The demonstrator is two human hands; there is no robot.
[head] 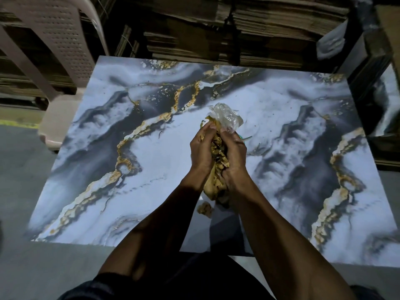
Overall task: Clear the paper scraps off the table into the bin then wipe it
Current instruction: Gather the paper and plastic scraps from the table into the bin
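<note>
A bundle of crumpled brown paper scraps (218,167) is pressed between both my hands above the middle of the marble-patterned table (108,169). My left hand (202,148) grips its left side and my right hand (234,152) its right side. A crumpled piece of clear plastic (227,118) sticks out above my fingers. One small brown scrap (204,208) lies on the table below my wrists. Something green (243,138) peeks out behind my right hand. No bin is in view.
A beige plastic chair (56,50) stands at the table's far left corner. Stacks of flattened cardboard (238,29) fill the space behind the table. More stacked material (376,94) rises along the right side. Grey floor (21,191) lies to the left.
</note>
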